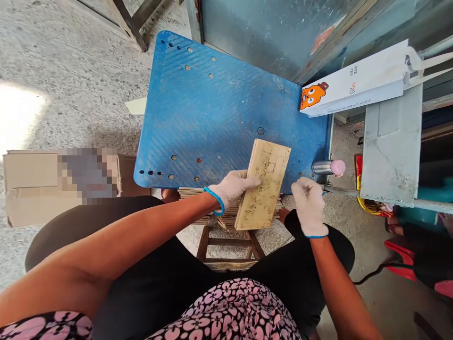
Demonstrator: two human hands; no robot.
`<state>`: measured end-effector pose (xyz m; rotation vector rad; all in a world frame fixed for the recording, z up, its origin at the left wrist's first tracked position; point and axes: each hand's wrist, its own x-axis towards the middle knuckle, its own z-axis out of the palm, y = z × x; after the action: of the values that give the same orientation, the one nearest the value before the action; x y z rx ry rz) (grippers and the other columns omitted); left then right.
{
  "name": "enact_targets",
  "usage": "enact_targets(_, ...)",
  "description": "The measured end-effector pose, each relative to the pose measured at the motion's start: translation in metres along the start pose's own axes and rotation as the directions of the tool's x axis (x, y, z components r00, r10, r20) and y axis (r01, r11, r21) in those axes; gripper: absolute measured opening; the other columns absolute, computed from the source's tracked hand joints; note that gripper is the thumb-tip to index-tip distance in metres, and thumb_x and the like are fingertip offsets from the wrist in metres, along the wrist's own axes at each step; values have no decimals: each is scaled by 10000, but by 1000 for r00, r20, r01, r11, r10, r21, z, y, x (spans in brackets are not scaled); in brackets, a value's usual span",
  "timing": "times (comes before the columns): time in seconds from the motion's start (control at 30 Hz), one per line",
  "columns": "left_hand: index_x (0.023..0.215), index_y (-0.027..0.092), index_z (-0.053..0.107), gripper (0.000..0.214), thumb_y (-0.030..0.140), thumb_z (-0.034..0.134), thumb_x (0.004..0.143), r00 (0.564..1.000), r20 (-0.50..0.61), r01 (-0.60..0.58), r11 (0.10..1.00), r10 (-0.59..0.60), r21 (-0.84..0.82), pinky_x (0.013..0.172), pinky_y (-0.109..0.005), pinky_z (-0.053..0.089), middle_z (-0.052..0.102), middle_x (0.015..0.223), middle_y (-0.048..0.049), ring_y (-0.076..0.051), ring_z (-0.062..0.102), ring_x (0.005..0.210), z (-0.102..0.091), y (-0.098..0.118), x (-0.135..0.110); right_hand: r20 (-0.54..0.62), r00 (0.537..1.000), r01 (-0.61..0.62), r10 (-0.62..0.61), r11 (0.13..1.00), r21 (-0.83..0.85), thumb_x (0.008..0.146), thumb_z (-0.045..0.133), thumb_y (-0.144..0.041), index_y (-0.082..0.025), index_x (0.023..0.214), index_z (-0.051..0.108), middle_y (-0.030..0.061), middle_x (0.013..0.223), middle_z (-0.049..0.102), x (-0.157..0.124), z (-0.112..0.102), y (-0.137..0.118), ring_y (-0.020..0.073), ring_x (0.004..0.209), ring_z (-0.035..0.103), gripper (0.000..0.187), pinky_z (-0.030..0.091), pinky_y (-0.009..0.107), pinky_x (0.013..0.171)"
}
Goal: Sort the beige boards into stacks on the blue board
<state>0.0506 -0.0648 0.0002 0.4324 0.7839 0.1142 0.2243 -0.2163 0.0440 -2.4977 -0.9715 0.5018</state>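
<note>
My left hand [231, 187], in a white glove, lies flat with its fingers stretched on a pale, speckled wooden board [264, 184]. The board rests at the near edge of a blue ribbed table top [212, 108] and overhangs it toward me. My right hand [309, 203], also gloved, is closed in a fist just right of the board, gripping a thin tool whose metal shaft [339, 191] sticks out to the right. Under the board lies a stack of thin wooden strips [226, 215] on a small wooden stool [226, 245].
A cardboard box [31, 182] stands on the concrete floor at left. A white paper bag with an orange cartoon figure [354, 82] lies at the table's right back. A steel bottle with a pink cap [327, 167] sits near a grey metal machine [392, 141].
</note>
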Motion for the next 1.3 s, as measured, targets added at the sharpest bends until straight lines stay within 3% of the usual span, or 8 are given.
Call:
enact_targets(0.1,888,130,749,479,368,929,514,999,47,-16,984,8,179,704,-326,574,765,886,-67,-191,687,758,0,-8,-15,-6,991,133,-135,979,-151,804,708,-653,-196,1423,528,151,1405,605,14,-38,-32,331,1236,614,790,498,483,1046)
enact_targets(0.2,832,152,740,354,369,862,581,987,162,-41,942,-14,333,615,-266,519,732,803,-18,-161,637,694,4,-21,-27,236,962,211,-140,929,-305,731,826,-564,-288,1455,544,97,1462,589,19,-62,-59,359,1293,579,825,486,483,1065)
enact_targets(0.33,806,164,755,263,378,793,658,949,313,-139,837,-41,530,535,-208,419,662,695,27,-124,558,626,8,-36,-41,621,784,269,-17,910,-315,728,829,-521,-342,1386,617,29,1287,713,13,-73,-65,291,1114,686,714,548,374,919)
enact_targets(0.47,878,186,784,267,391,761,709,920,359,-127,747,-158,653,509,-206,388,648,649,36,-123,547,580,8,-45,-51,777,624,244,81,925,-293,809,735,-521,-329,1197,724,-21,1001,779,-8,-78,-53,207,870,715,433,526,290,748)
enact_targets(0.73,987,281,805,278,336,774,716,786,575,-418,491,-227,765,651,-214,460,734,767,41,-172,671,731,26,-44,-50,771,636,400,23,845,-355,847,717,-498,-383,1203,719,-31,1021,782,-56,-106,-35,193,877,725,374,496,269,710)
enact_targets(0.8,1105,296,779,451,320,815,656,763,569,-508,260,-306,821,690,-256,482,773,942,-7,-233,707,829,28,-39,-42,771,637,459,9,799,-389,855,705,-507,-384,1174,730,-23,1002,780,-61,-108,-31,199,839,724,343,490,275,680)
enact_targets(1.0,1165,129,767,545,267,829,642,886,144,-344,-415,-441,842,821,-392,527,750,1114,-235,-400,714,993,22,-19,-17,752,659,527,16,703,-478,874,690,-471,-369,1143,741,-3,1002,772,-64,-101,-18,210,832,723,292,480,287,673)
enact_targets(1.3,1155,121,772,512,174,805,647,882,149,-355,-424,-446,833,857,-432,540,737,1151,-253,-415,710,1008,23,-13,-9,759,646,521,84,678,-518,910,659,-409,-333,1188,724,16,1050,766,-60,-93,-1,223,898,728,296,490,295,711)
